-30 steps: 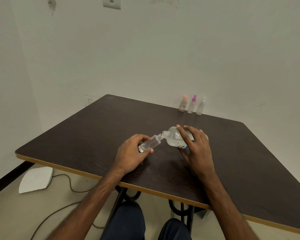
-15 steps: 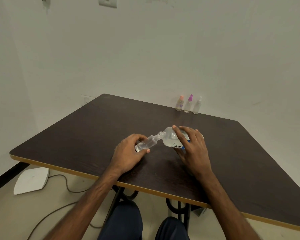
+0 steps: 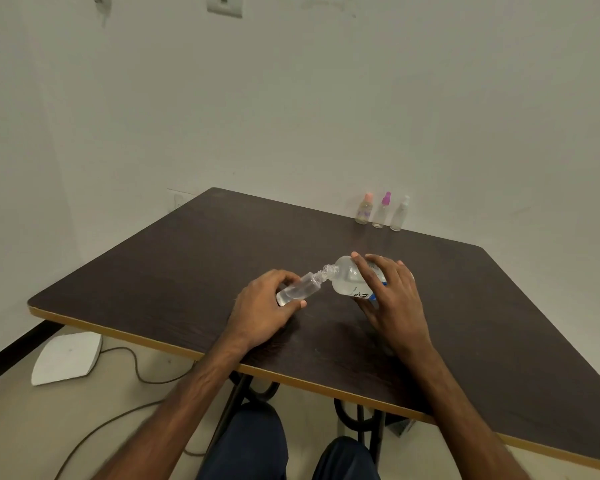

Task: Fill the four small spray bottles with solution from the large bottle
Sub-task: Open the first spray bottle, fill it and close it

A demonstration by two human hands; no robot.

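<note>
Over the middle of a dark wood-grain table (image 3: 187, 265), we see a small clear spray bottle (image 3: 297, 291), its cap off, tilted with its open neck raised to the right, meeting the threaded mouth of the large bottle (image 3: 349, 280). The small bottle is a slim plastic cylinder with clear liquid showing near its base. The left hand (image 3: 264, 311) grasps it, thumb along the near side and fingers curled over the far side. The large bottle is rounded at the shoulder, translucent, and bears a white label with dark print and a blue edge; it lies tipped nearly flat, mouth pointing left and slightly down. The right hand (image 3: 392, 299) holds it from above, fingers spread across its body and label.

At the table's far edge, close to the pale wall (image 3: 326, 116), three more small spray bottles stand upright in a tight row: one with a peach-pink top (image 3: 365, 209), one with a magenta top (image 3: 381, 211), one with a white top (image 3: 400, 214). The tabletop is square with a tan edge band. On the floor to the left we note a flat white device (image 3: 66, 358) and a trailing cable (image 3: 136, 368).
</note>
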